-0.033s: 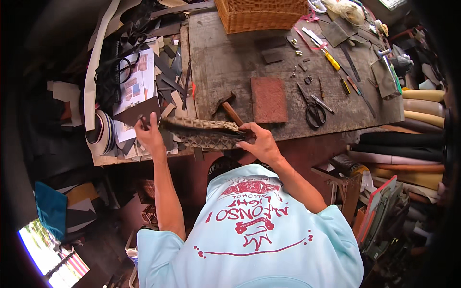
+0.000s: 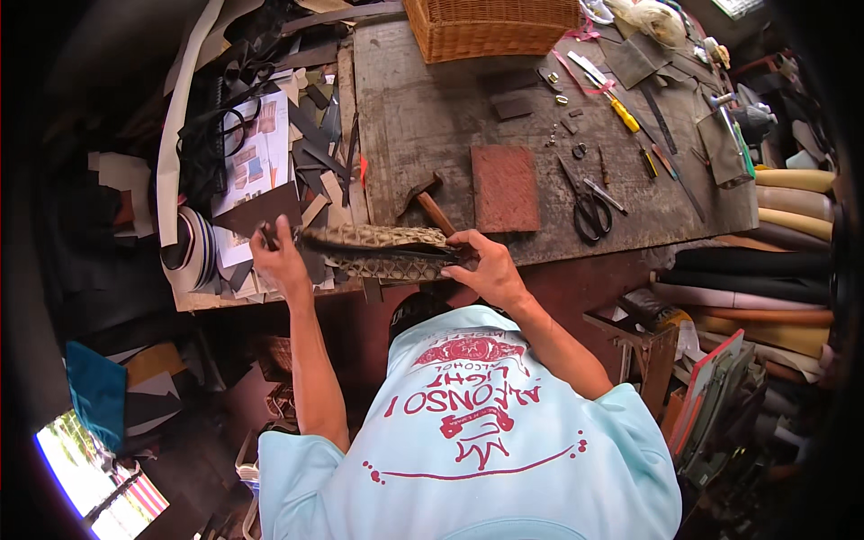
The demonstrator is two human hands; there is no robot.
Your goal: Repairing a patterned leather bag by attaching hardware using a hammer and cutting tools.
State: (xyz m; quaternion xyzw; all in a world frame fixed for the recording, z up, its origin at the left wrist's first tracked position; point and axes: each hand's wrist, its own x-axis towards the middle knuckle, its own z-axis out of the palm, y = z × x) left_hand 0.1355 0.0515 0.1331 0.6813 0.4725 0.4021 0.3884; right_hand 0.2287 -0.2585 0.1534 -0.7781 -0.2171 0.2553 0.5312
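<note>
A long pouch (image 2: pixel 387 263) with a tan and dark scale-like pattern is held level over the table's front edge. Its dark opening runs along the upper side, between two patterned walls. My right hand (image 2: pixel 490 267) pinches the pouch's right end between thumb and fingers. Off the pouch's left end, my left hand (image 2: pixel 281 261) is closed, with a small dark piece showing at its fingertips; what it is I cannot make out. Just beyond the pouch lies a hammer (image 2: pixel 436 212), its wooden handle angled toward my right hand.
On the wooden table (image 2: pixel 414 117) are a reddish slab (image 2: pixel 505 189), black-handled scissors (image 2: pixel 591 216), a yellow-handled tool (image 2: pixel 623 115) and a wicker basket (image 2: pixel 490 36). Leather scraps and a printed sheet (image 2: pixel 256 157) cover the left side. Material rolls (image 2: pixel 756 261) are stacked at right.
My left hand and the pouch have dipped very slightly, and the pouch's far wall has tilted a little. My right hand keeps its pinch in the same place.
</note>
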